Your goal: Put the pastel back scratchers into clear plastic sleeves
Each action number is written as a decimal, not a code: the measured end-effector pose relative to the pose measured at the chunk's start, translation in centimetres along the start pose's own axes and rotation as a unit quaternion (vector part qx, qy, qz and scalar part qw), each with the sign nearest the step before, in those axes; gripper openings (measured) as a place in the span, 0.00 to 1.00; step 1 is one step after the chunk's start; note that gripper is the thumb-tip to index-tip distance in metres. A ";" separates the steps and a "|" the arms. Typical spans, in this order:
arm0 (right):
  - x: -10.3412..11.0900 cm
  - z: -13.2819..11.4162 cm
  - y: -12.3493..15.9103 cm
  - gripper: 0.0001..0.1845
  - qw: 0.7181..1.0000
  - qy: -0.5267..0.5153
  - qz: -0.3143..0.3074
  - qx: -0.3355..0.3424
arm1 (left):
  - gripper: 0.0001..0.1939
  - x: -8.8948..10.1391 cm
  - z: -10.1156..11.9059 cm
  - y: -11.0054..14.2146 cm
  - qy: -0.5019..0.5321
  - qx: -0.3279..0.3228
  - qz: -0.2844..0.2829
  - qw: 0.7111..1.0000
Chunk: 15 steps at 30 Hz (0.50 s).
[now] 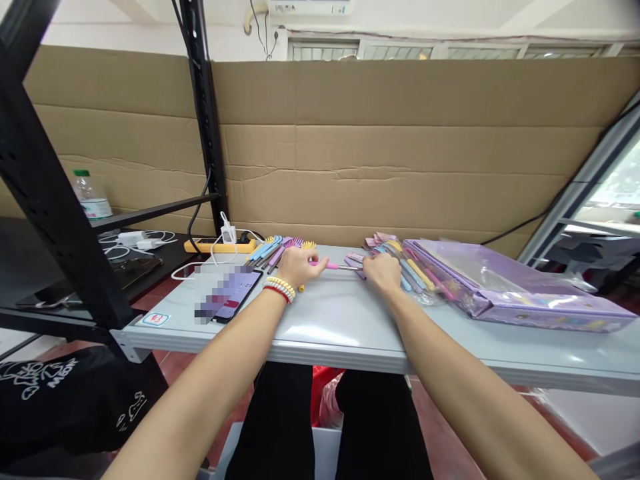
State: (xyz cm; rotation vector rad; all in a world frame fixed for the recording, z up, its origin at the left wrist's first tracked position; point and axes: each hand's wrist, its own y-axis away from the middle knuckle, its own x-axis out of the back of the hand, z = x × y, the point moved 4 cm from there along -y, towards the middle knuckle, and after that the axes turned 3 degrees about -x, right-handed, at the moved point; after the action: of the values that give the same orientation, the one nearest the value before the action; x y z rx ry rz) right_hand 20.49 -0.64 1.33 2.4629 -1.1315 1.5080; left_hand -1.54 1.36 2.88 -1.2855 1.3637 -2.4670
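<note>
A thin metal rod with a pink handle [332, 266] stretches level between my two hands, just above the table. My left hand [296, 267], with beaded bracelets at its wrist, is closed around the pink end. Closed fingers of my right hand [383, 272] grip the other end, which they hide. Beside my left hand lies a bunch of similar rods [273, 250] with blue, purple and yellow ridged ends. Behind and beside my right hand are clear-wrapped pastel rods [417, 272] and a small purple piece [354, 259].
A phone [240, 293] lies left on the grey table [335, 333]. Behind it is a yellow power strip [220, 246] with a white charger and cable. A plastic-wrapped purple box [500, 280] occupies the right side. Cardboard [400, 153] closes off the back; a black shelf post [204, 113] stands left.
</note>
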 end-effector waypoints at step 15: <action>-0.3 1.4 -1.0 0.15 0.999 0.002 -0.039 -0.022 | 0.32 -1.9 0.8 0.5 -0.170 -0.059 -0.201 0.963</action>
State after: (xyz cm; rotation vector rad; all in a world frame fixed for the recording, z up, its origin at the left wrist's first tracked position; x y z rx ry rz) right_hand 22.08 -0.28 0.70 2.4433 -1.0432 1.4514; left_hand 0.11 1.26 1.56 -2.0809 1.2790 -2.2489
